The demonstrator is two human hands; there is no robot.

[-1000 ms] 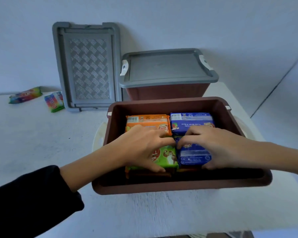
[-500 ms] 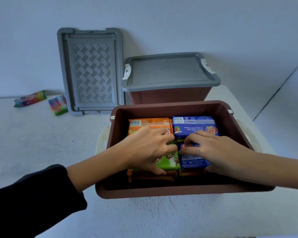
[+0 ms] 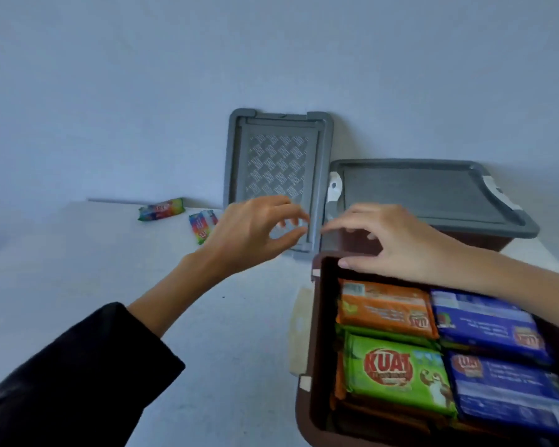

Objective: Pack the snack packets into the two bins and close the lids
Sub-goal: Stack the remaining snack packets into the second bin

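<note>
Head view: a white table [image 3: 78,285] is carrying everything, and the open brown bin [image 3: 317,317] is sitting at its near right, cut off by the picture's edge. Behind that bin a second brown bin [image 3: 484,241] is standing with its grey lid [image 3: 433,195] already on. Behind the open bin's far left corner, a loose grey lid [image 3: 278,156] is leaning upright against the wall. The left hand [image 3: 255,230], coming out of a black sleeve [image 3: 78,375], is hovering beyond the open bin's far left corner in front of the loose lid, its fingers loosely curved and spread, gripping nothing; whether they are touching the lid cannot be told. The right hand [image 3: 397,243] is hanging over the open bin's far rim, fingers stretched out leftward and holding nothing. Inside the open bin the snack packets are lying flat and packed tight: an orange packet [image 3: 384,308] at far left, a green packet [image 3: 397,372] at near left, a blue packet [image 3: 484,321] at far right, another blue packet [image 3: 504,388] at near right. Two rainbow packets [image 3: 162,208] [image 3: 202,225] are lying on the table well to the far left of the open bin.
</note>
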